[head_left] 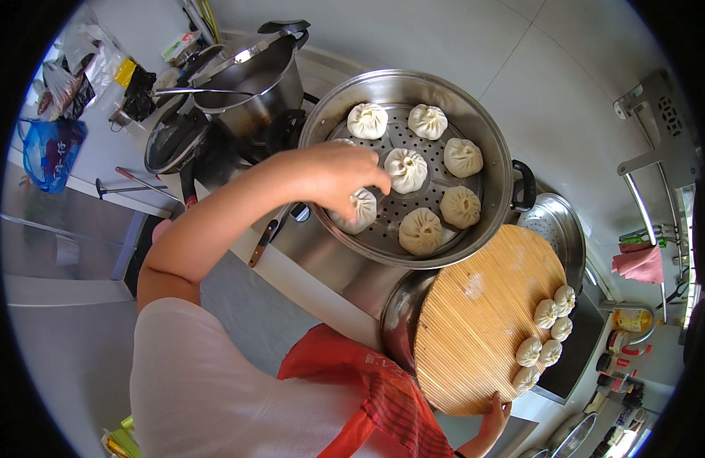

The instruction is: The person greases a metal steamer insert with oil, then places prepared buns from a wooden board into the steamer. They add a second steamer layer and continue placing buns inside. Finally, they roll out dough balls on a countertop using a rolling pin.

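Observation:
A wide steel steamer pot (pixel 315 123) holds several pleated buns on its perforated tray (pixel 387 214). My left hand (pixel 367 197) is inside it, palm down, with thumb and index finger spread. The thumb lies at the edge of one pleated bun (pixel 362 210); the index finger points toward the central bun (pixel 406 170). Another bun is mostly hidden behind this hand. At lower right, my right hand (pixel 497 405) grips the near rim of a round ribbed tray of thin stalks (pixel 478 320), lightly floured. Smaller pleated buns (pixel 528 351) sit along that tray's right edge.
A tall steel pot (pixel 266 109) with a utensil stands left of the steamer, near a lidded black pan (pixel 178 140). A knife (pixel 264 243) lies by the counter edge. Under the tray is a steel basin (pixel 401 318); behind it, a perforated steel steamer insert (pixel 567 229). Jars stand right.

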`<state>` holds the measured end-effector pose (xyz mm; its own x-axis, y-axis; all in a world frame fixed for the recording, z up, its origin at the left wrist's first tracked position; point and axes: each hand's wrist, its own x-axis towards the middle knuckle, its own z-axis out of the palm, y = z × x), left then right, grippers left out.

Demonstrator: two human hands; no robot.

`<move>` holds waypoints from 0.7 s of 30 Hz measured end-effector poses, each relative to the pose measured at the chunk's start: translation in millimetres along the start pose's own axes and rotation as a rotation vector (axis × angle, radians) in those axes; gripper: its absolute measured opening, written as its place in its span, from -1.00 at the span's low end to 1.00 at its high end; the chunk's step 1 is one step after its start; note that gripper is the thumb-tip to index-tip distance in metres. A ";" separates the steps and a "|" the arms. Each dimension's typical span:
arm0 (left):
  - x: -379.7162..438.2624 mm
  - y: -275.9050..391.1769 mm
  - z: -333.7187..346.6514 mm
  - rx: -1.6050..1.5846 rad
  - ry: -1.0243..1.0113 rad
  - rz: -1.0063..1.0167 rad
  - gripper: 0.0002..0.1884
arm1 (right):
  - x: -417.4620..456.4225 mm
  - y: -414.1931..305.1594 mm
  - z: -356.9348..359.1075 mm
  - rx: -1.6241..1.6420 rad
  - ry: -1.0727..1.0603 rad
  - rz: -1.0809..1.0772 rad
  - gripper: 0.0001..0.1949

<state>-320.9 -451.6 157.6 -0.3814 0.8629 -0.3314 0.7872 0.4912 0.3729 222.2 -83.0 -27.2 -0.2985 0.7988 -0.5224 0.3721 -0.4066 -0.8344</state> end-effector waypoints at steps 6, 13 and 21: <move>10.9 11.4 35.5 0.181 -0.018 -0.094 -0.42 | -2.7 -8.1 5.5 0.039 -0.010 0.011 -0.33; 17.9 13.8 35.0 0.084 -0.035 -0.147 -0.43 | -5.8 -4.2 5.3 0.038 -0.024 -0.008 -0.38; 20.6 21.0 42.6 0.046 -0.078 -0.218 -0.49 | -24.4 -27.5 28.0 0.032 -0.006 0.000 -0.43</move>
<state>-291.5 -428.6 121.6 -0.5076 0.7242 -0.4667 0.7123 0.6575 0.2455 194.7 -103.7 3.6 -0.3042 0.7960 -0.5233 0.3437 -0.4207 -0.8396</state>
